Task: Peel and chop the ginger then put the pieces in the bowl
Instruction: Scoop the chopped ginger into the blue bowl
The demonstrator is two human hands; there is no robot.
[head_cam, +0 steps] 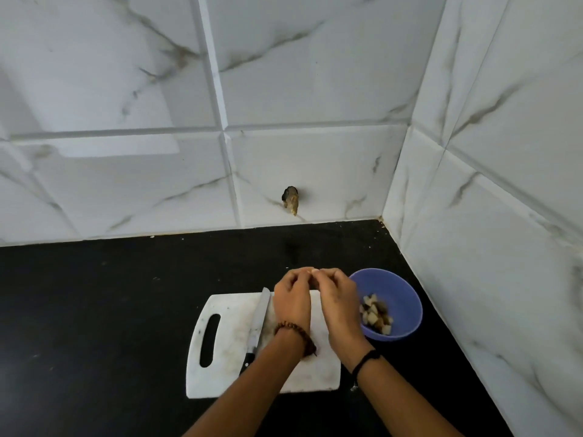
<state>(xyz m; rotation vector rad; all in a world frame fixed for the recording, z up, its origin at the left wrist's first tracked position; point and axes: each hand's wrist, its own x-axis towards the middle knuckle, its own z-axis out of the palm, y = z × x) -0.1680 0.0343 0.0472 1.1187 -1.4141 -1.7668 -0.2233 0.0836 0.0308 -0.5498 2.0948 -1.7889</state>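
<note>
The forearms (252,389) were bare. A brown bead bracelet (291,330) circled the wrist of the left hand (291,299). A thin black cord (366,362) circled that of the right hand (339,302).

A black countertop (94,294) is meeting white marbled wall tiles (126,184) — a small brownish mark (291,200) is sitting low on them.
</note>
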